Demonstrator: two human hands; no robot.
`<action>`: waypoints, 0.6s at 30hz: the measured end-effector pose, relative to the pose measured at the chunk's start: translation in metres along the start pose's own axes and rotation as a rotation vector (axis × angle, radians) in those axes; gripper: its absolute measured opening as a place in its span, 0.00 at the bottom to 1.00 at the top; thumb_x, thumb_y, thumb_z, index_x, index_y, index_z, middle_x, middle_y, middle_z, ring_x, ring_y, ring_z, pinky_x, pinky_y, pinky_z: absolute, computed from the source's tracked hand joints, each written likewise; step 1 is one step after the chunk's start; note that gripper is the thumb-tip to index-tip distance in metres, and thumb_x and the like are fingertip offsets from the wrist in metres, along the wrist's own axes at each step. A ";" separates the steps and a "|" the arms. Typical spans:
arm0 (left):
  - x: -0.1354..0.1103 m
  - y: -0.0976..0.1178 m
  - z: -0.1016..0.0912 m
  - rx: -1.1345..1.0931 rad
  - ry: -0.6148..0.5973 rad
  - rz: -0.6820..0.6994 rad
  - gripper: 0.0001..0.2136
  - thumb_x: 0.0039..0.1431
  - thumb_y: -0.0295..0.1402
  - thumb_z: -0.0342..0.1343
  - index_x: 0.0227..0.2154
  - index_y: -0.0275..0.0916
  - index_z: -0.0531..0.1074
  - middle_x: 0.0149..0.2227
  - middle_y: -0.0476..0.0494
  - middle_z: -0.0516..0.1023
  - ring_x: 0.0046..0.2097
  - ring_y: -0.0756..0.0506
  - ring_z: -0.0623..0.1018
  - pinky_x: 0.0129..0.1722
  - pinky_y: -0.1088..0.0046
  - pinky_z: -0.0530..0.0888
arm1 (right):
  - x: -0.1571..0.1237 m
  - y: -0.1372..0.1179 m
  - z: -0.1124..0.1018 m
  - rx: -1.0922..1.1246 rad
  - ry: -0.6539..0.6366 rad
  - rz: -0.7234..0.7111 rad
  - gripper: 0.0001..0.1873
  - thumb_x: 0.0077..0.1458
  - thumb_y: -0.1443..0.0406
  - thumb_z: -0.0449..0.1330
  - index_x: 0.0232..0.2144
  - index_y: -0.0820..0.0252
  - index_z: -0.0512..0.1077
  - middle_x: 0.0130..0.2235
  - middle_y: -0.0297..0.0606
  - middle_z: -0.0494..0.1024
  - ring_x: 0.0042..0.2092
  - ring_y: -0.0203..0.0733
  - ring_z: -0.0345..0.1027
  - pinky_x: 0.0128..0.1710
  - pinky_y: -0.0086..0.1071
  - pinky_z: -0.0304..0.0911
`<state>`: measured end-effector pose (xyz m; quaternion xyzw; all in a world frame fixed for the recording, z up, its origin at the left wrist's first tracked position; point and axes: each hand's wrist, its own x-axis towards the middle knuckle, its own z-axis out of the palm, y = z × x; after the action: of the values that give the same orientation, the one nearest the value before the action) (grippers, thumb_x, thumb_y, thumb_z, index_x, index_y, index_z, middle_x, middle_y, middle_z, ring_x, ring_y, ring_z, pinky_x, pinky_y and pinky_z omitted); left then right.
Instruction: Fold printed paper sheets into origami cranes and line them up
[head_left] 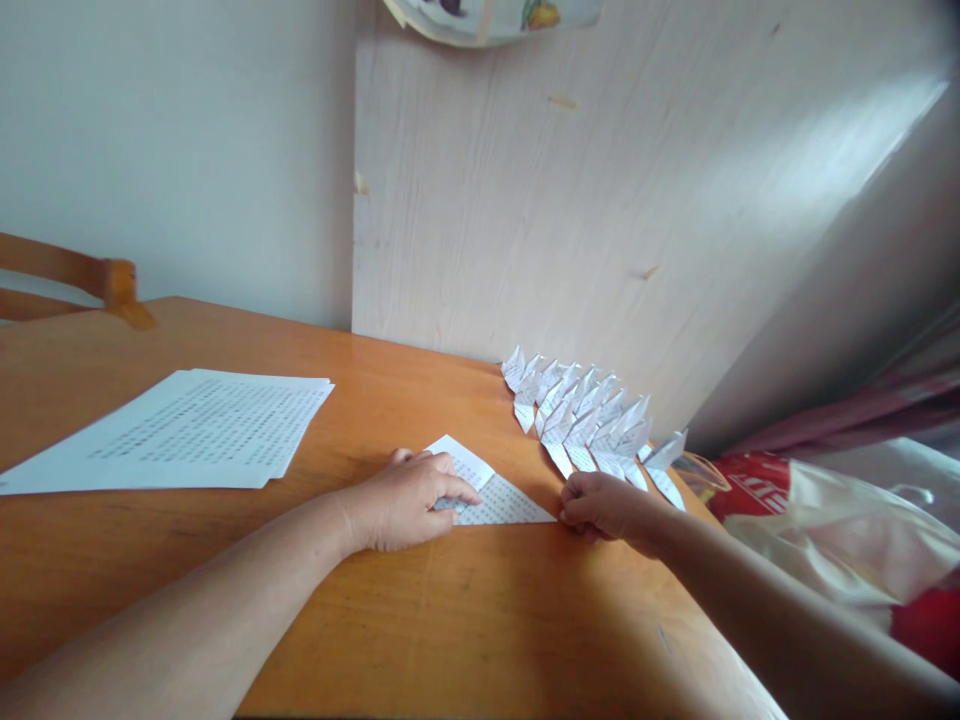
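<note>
A printed sheet of paper (506,503), folded into a triangle, lies on the table in front of me. My left hand (409,500) is on its left part, fingers bent and thumb near the index finger, gripping a folded flap; the hand covers the left corner. At the far right tip of the triangle, my right hand (600,505) has its fingers curled closed in a pinch on the corner. Just beyond the right hand stand rows of folded paper pieces (581,410) with pointed, upright tips, several in all, made from the same printed paper.
A stack of printed sheets (217,425) rests on the left side of the wooden table (360,640). Behind it is a wooden chair back (67,275). A pale panel (525,220) rises along the table's rear edge. Red and white plastic bags (832,510) sit beyond the right edge.
</note>
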<state>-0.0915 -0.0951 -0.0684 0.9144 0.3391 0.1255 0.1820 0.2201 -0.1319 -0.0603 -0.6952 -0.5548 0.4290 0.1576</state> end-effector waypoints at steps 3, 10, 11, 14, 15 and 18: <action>0.000 -0.001 0.002 0.002 0.033 0.021 0.17 0.58 0.31 0.54 0.47 0.56 0.78 0.41 0.48 0.76 0.44 0.43 0.73 0.47 0.64 0.57 | -0.005 0.001 0.003 0.066 0.044 -0.019 0.03 0.44 0.66 0.57 0.25 0.57 0.65 0.19 0.28 0.70 0.19 0.31 0.61 0.18 0.25 0.46; 0.003 -0.003 0.002 0.012 0.238 0.017 0.15 0.56 0.25 0.51 0.41 0.48 0.78 0.40 0.51 0.79 0.44 0.44 0.75 0.46 0.64 0.58 | -0.017 0.001 0.018 0.137 0.144 -0.095 0.06 0.50 0.60 0.56 0.27 0.56 0.65 0.22 0.28 0.69 0.21 0.31 0.60 0.22 0.27 0.49; 0.003 -0.003 0.002 0.012 0.270 0.006 0.14 0.56 0.25 0.51 0.40 0.47 0.77 0.40 0.51 0.80 0.43 0.45 0.75 0.45 0.65 0.59 | -0.019 0.000 0.020 0.137 0.162 -0.103 0.08 0.51 0.59 0.56 0.27 0.56 0.64 0.23 0.29 0.69 0.22 0.32 0.61 0.22 0.27 0.49; 0.005 -0.003 0.002 -0.002 0.320 -0.010 0.12 0.55 0.25 0.52 0.38 0.45 0.76 0.37 0.52 0.80 0.40 0.46 0.76 0.43 0.67 0.60 | -0.021 -0.001 0.026 0.128 0.202 -0.133 0.12 0.52 0.55 0.57 0.27 0.56 0.65 0.24 0.28 0.67 0.23 0.33 0.59 0.23 0.28 0.51; 0.004 -0.002 0.002 -0.008 0.315 -0.004 0.11 0.55 0.26 0.53 0.38 0.45 0.76 0.36 0.52 0.79 0.39 0.46 0.76 0.43 0.67 0.61 | -0.020 -0.001 0.028 0.119 0.211 -0.145 0.13 0.52 0.53 0.58 0.28 0.56 0.66 0.23 0.28 0.66 0.24 0.33 0.58 0.24 0.29 0.51; 0.003 0.000 0.002 -0.024 0.264 0.040 0.08 0.53 0.32 0.60 0.37 0.45 0.76 0.35 0.53 0.79 0.41 0.45 0.75 0.43 0.67 0.61 | -0.017 0.000 0.035 0.056 0.246 -0.195 0.17 0.52 0.50 0.59 0.28 0.57 0.68 0.23 0.27 0.63 0.25 0.34 0.57 0.24 0.30 0.51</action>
<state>-0.0883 -0.0936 -0.0701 0.8941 0.3404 0.2525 0.1443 0.1926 -0.1563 -0.0734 -0.6807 -0.5839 0.3387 0.2846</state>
